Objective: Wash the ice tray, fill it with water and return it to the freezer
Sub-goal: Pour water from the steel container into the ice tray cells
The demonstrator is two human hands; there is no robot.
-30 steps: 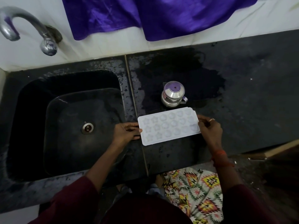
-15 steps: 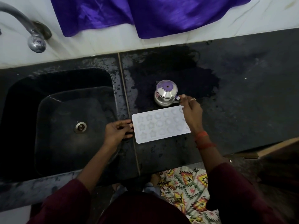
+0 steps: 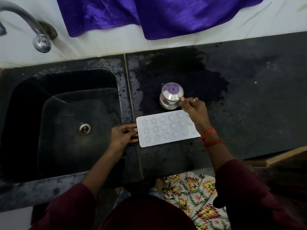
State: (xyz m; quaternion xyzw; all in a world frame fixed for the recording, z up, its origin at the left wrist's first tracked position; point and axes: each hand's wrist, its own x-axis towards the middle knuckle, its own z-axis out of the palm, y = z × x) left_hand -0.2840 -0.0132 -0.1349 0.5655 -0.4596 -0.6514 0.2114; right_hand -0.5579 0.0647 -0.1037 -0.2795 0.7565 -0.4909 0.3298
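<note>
A white ice tray (image 3: 166, 128) with star and round moulds lies flat on the dark counter (image 3: 249, 105), just right of the sink. My left hand (image 3: 122, 135) holds the tray's left edge with its fingers. My right hand (image 3: 193, 108) reaches over the tray's far right corner and grips the handle of a small steel jug (image 3: 172, 95) standing just behind the tray. Whether there is water in the moulds is unclear.
A dark stone sink (image 3: 66, 127) with a drain lies to the left, and a steel tap (image 3: 33, 30) curves over its back left corner. Purple cloth (image 3: 149, 15) hangs over the white wall behind. A wet patch spreads around the jug.
My right hand has left the tray's right edge and moved back to the steel jug's handle. The left hand has stayed at the tray's left edge.
</note>
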